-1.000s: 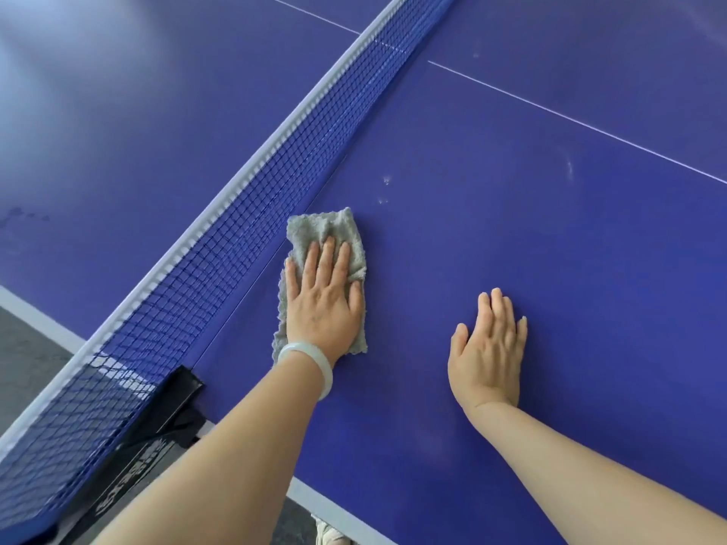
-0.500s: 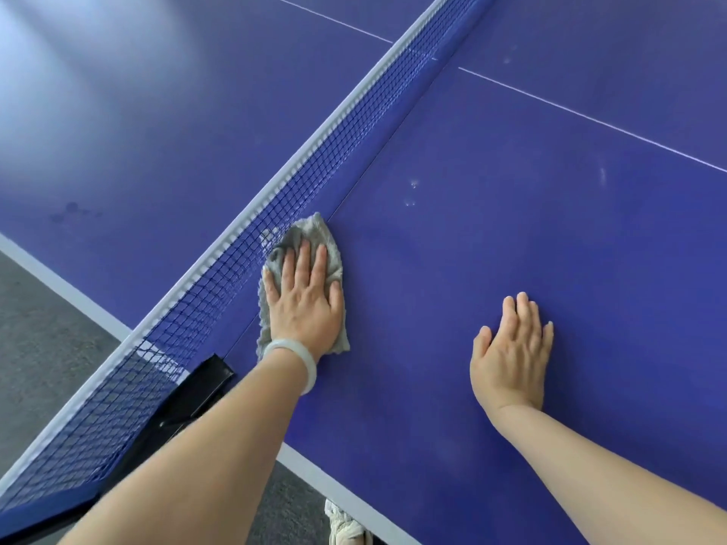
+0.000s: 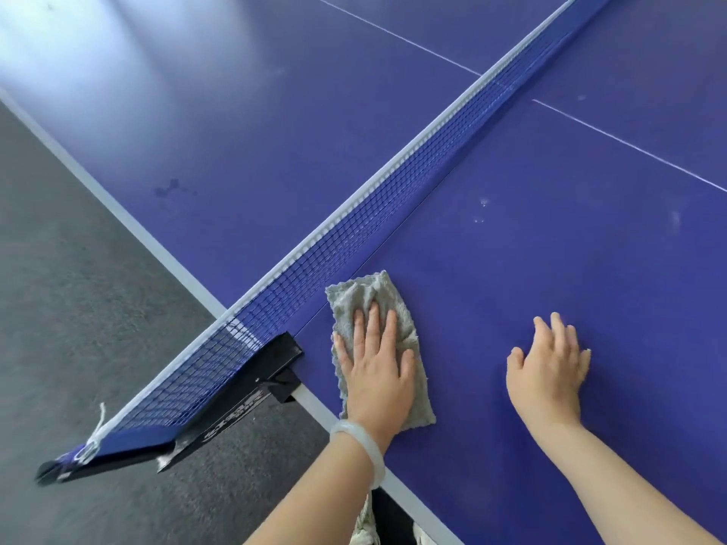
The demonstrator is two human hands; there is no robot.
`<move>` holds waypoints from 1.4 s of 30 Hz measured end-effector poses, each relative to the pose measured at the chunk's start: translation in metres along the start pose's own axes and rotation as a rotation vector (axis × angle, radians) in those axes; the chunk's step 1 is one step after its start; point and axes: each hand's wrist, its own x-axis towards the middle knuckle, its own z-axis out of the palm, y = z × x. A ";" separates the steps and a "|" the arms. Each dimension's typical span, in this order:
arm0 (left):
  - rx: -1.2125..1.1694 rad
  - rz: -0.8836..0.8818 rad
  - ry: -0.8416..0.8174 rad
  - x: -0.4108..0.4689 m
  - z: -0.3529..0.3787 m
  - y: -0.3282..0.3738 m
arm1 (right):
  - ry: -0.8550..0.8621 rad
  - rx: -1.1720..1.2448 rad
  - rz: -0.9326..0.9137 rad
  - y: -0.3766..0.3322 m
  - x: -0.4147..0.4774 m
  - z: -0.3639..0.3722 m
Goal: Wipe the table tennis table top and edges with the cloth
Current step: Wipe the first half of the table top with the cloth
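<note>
The blue table tennis table (image 3: pixel 550 269) fills most of the view, with a white edge line (image 3: pixel 314 407) near me. A grey cloth (image 3: pixel 362 297) lies flat on the top beside the net. My left hand (image 3: pixel 377 371) presses on the cloth with straight fingers, a pale bangle on its wrist. My right hand (image 3: pixel 550 367) rests flat on the bare tabletop to the right of the cloth.
The blue net (image 3: pixel 393 198) runs diagonally from lower left to upper right. Its black clamp post (image 3: pixel 251 387) sticks out past the table's side edge, just left of the cloth. Grey floor (image 3: pixel 78 308) lies to the left. Small white spots (image 3: pixel 482 210) mark the top.
My left hand has slid the cloth back along the net toward the table's near edge, close to the clamp. The view has swung left, showing more floor and the net post.
</note>
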 end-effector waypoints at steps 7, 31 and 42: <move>-0.100 -0.022 0.144 -0.035 -0.042 -0.050 | -0.248 -0.005 -0.631 -0.157 -0.047 0.057; -0.696 -0.624 -0.010 -0.059 -0.016 -0.085 | -0.365 -0.272 -0.959 -0.177 -0.063 0.067; -1.048 -0.744 -0.052 -0.062 -0.014 -0.092 | -0.318 -0.171 -0.992 -0.090 -0.118 0.052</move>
